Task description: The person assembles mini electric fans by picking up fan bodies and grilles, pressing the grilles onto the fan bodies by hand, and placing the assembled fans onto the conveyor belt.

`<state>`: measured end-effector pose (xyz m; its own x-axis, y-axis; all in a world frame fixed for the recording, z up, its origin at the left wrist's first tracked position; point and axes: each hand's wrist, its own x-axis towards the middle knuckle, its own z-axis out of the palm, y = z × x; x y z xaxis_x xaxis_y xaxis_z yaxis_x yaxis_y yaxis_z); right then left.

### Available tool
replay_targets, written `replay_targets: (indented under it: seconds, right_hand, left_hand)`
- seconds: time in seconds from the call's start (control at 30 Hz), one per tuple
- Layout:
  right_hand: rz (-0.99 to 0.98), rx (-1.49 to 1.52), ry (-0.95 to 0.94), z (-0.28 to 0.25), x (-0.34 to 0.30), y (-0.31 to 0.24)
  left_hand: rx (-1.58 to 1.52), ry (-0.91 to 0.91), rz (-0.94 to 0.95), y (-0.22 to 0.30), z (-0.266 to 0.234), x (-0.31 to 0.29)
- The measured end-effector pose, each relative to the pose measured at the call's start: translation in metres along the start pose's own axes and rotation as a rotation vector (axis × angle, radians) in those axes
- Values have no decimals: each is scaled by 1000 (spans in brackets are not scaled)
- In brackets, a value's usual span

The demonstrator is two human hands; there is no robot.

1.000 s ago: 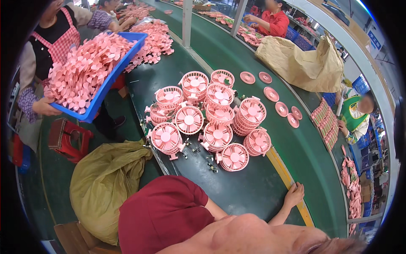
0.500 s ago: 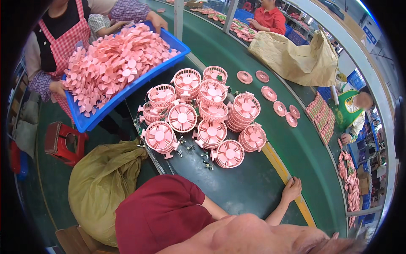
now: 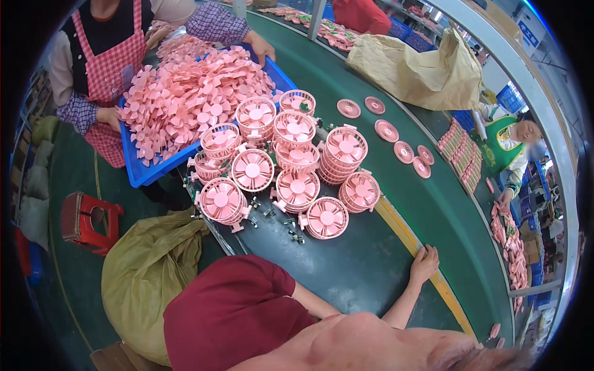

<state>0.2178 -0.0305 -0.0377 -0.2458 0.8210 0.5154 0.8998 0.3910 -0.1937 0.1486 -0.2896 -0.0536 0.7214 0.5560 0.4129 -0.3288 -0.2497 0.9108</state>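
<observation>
Seen from the head camera, one bare hand (image 3: 424, 262) lies on the yellow strip (image 3: 447, 295) along the right edge of the desk (image 3: 349, 272), fingers bent; nothing shows in its grip, whether the fingers are drawn together is hard to tell, and so is whether it is the left or the right. A maroon sleeve (image 3: 238, 309) and a bare forearm (image 3: 403, 308) fill the near side. Pink fan housings (image 3: 297, 188) crowd the far half of the desk, some stacked, most just beside or touching one another, with little room between; the rightmost stand near the strip, the leftmost at the left edge. Small circuit parts (image 3: 296, 236) lie along the front row, and between them and the forearm a broad stretch of dark surface gives room. At far left a co-worker in a checked apron (image 3: 108, 68) holds a blue tray (image 3: 145, 178) heaped with pink fan blades (image 3: 210, 102), its right end close behind the housings; whether it rests on the desk is hidden. Right of the strip, six pink grilles (image 3: 387, 130) lie toward the far part of the green belt (image 3: 427, 207), whose nearer length leaves wide room. A yellow-green sack (image 3: 148, 284) crowds the desk's near left edge, a red stool (image 3: 93, 222) beyond it.
</observation>
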Motion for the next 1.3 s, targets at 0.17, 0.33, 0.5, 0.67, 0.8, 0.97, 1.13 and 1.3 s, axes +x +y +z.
replay_targets:
  seconds: [0.17,0.33,0.5,0.67,0.8,0.97,1.13,1.3]
  right_hand:
    - [8,11,-5,0,-3,-1]
    - [9,-8,-5,-4,-5,-2]
    - [-34,5,41,-7,3,7]
    - [20,33,10,7,1,-2]
    - [20,50,47,1,-2,-4]
    - [42,79,61,1,0,-5]
    - [85,99,-45,-1,18,0]
    - [-8,357,-144,17,88,-17]
  left_hand:
    - [-8,-15,3,-3,2,-2]
    - [-7,-12,6,5,2,-2]
    - [22,-52,-86,17,-3,0]
    - [41,-67,-66,31,-17,-4]
    - [49,-82,-116,22,-14,-2]
    - [34,-140,-179,40,-21,2]
    - [56,20,-233,55,-50,6]
    - [235,548,-183,43,-99,17]
